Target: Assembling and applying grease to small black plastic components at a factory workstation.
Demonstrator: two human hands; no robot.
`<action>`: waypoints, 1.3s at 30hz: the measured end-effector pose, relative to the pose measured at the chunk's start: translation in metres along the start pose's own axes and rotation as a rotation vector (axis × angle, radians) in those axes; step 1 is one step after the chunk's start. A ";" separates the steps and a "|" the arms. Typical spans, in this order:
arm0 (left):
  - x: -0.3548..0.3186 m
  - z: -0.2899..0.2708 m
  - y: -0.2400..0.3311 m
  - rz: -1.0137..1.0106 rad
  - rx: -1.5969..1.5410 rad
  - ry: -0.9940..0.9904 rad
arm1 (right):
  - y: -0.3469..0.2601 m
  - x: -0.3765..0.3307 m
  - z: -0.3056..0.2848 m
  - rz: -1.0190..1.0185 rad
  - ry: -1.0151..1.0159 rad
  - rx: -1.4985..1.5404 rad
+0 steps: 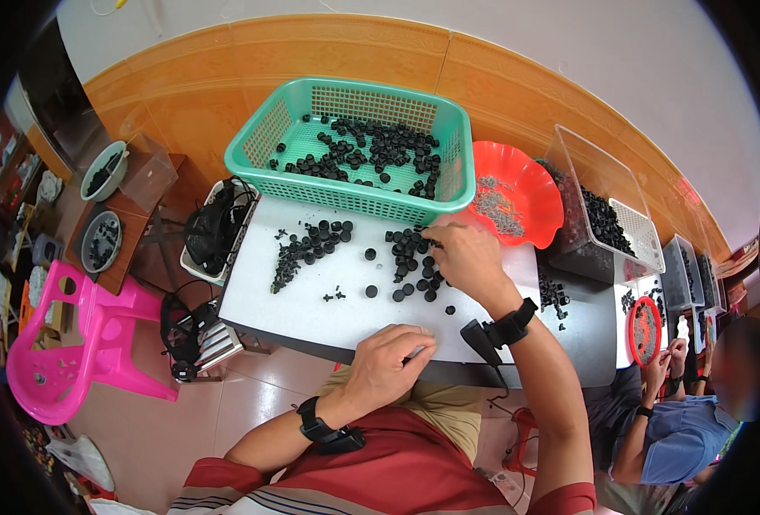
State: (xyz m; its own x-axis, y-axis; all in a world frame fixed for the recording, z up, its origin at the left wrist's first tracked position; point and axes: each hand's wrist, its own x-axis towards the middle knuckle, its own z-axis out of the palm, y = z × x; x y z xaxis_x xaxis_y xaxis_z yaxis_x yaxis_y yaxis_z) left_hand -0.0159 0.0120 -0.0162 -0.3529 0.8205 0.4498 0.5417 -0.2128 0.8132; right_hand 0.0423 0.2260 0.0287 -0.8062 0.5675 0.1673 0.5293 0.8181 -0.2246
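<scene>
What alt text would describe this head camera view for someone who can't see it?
Seen from above, a seated person's right hand reaches into loose small black caps on a white board, while the left hand rests at its near edge. Behind stand a green basket of more caps and a red bowl of small metal parts.

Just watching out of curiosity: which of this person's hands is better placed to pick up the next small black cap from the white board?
Probably the right hand: it already rests among the black caps on the white board. The left hand lies closed at the board's near edge, apart from them.
</scene>
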 end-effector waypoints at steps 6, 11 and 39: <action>0.000 0.000 0.000 -0.004 -0.004 0.001 | 0.001 0.002 0.004 -0.034 0.019 0.035; 0.001 0.000 -0.001 0.007 0.003 0.002 | 0.003 0.003 0.003 -0.042 0.026 0.046; 0.002 0.003 0.004 -0.016 0.037 0.019 | 0.004 0.011 0.003 -0.140 -0.118 -0.096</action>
State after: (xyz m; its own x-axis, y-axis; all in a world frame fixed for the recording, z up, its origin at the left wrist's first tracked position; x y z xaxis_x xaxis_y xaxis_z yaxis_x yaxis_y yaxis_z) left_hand -0.0121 0.0141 -0.0131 -0.3761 0.8132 0.4440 0.5639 -0.1793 0.8061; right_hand 0.0350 0.2352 0.0269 -0.8961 0.4373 0.0757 0.4280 0.8967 -0.1131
